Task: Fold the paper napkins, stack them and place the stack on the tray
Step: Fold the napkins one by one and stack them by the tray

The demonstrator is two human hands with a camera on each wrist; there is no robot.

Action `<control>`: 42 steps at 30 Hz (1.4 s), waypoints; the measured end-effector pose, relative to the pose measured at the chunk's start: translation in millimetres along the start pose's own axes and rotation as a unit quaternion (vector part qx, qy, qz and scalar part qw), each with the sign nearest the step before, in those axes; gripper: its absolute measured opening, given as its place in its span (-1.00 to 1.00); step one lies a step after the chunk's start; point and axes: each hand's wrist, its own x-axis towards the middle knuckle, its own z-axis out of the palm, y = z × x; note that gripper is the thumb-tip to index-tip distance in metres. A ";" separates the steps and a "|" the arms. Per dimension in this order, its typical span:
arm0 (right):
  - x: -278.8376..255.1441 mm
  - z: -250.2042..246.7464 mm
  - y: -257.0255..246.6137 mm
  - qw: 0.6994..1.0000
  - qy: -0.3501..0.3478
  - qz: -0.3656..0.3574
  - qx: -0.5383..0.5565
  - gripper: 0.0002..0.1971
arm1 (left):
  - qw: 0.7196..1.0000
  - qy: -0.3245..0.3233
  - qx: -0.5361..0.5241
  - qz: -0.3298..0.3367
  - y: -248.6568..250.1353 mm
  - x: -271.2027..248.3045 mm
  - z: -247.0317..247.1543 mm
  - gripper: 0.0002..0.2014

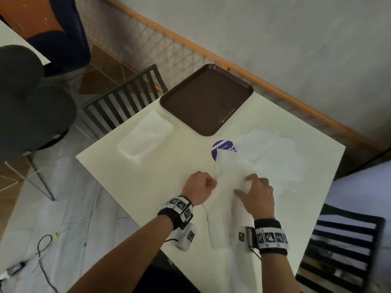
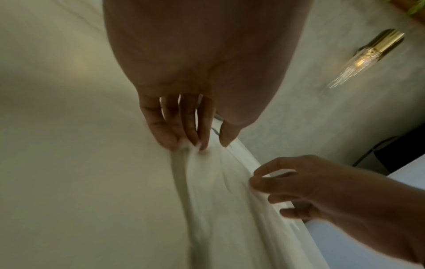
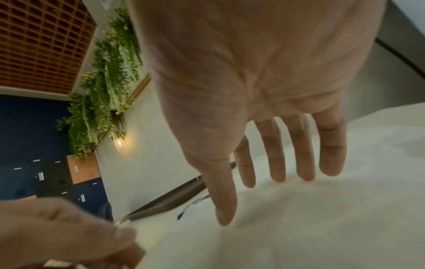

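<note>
Left hand (image 1: 198, 186) is pinching the left edge of a white napkin (image 1: 227, 187) lying on the table (image 1: 148, 182) w/ fingers curled; right hand (image 1: 257, 195) is pressing it flat, fingers spread. Folded napkins (image 1: 146, 135) are sitting left of the brown tray (image 1: 206, 98); unfolded napkins (image 1: 273, 153) are lying to its right.

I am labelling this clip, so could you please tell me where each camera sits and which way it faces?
Head: on the head, looking down at the table, tray, both forearms.
Left wrist: under the left hand, looking along its fingers pinching the napkin.
Right wrist: under the right hand, looking along straight fingers onto the napkin.
Shared: all three show both hands on that napkin.
</note>
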 end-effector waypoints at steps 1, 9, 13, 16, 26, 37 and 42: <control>-3.9 3.2 3.3 1.000 -0.005 0.002 0.002 -0.38 | 1.000 -0.001 0.009 -0.004 5.2 3.8 6.5 -0.75; -16.2 11.3 7.1 1.000 0.015 -0.006 -0.001 -0.35 | 0.998 0.043 0.024 -0.035 38.9 25.7 34.8 -0.55; -18.6 10.4 6.0 1.000 0.006 -0.019 -0.012 -0.37 | 0.996 0.063 -0.027 -0.051 45.8 38.0 36.6 -0.60; -20.5 10.8 5.2 0.999 0.010 -0.031 -0.008 -0.35 | 0.996 0.070 -0.018 -0.059 54.7 46.3 34.6 -0.76; -22.3 3.6 16.7 0.987 0.051 -0.026 0.147 -0.16 | 0.985 0.125 -0.098 0.074 92.1 14.7 -31.8 -0.81; -3.9 -22.0 -51.2 0.783 -0.092 -0.039 0.614 -0.64 | 0.955 0.211 -0.181 0.104 76.2 -30.8 -122.0 -0.76; 2.2 -22.2 -79.4 0.782 -0.090 -0.123 0.604 -0.54 | 0.947 0.254 -0.160 0.118 48.2 -35.7 -144.6 -0.73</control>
